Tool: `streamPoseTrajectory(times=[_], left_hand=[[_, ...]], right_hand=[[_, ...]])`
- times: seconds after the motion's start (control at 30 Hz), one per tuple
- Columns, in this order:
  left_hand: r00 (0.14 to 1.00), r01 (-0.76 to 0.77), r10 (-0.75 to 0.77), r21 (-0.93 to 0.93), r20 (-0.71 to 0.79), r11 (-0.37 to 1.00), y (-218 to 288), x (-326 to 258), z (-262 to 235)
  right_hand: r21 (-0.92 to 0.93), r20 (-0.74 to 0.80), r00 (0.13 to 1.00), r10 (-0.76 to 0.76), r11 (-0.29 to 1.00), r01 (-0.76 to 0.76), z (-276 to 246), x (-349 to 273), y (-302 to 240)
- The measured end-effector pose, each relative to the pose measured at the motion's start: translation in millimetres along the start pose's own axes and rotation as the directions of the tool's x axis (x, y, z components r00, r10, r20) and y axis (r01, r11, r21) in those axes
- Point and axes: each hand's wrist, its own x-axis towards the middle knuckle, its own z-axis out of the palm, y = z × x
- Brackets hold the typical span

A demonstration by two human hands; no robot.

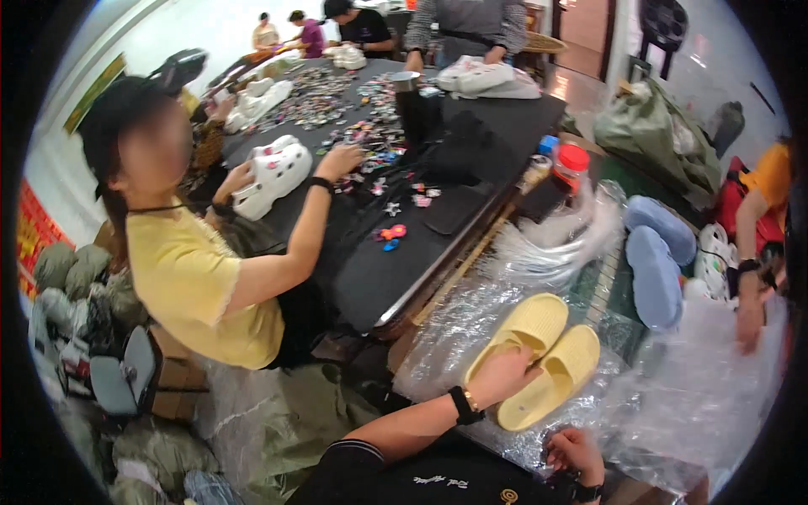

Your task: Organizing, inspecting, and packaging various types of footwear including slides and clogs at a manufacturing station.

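My left hand point(503, 374) reaches over a pair of pale yellow slide sandals point(551, 383), its fingers closed on their inner edges where the two sit side by side. The slides lie on clear plastic wrap point(446, 349). Close to my body, my right hand point(576, 452) is curled beside the wrap's near edge. Whatever its fingers hold, if anything, is hidden. A pair of blue slides point(656, 273) lies beyond the yellow ones, to the right. At the far right, a co-worker's hand point(749, 324) hangs over a sheet of clear plastic point(707, 370).
A black table point(353, 269) carries scattered shoe charms point(370, 139). At its left side a person in yellow point(198, 286) holds a white clog point(273, 177). A red-lidded jar point(572, 164) stands near clear plastic bags point(547, 244). Green sacks point(656, 139) lie at the back right.
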Motion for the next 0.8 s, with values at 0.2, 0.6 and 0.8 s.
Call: streamPoseTrajectory(times=[0.2, 0.6, 0.8], left_hand=[[0.998, -0.047, 0.045, -0.053, -0.039, 0.997, -0.8, -0.5, 5.5], [0.995, -0.041, 0.039, -0.016, -0.088, 0.999, -3.9, -10.6, -2.7], [0.998, -0.063, 0.064, -0.058, 0.019, 0.996, 2.0, 1.4, 3.3]], right_hand=[[-0.09, 0.041, 0.997, -0.063, 0.994, 0.067, -2.0, -13.0, -9.6], [-0.038, 0.044, 0.992, -0.115, 0.992, 0.116, 6.8, -11.2, -14.7], [0.0, -0.024, 1.0, -0.003, 1.0, 0.003, 0.7, -2.5, 6.6]])
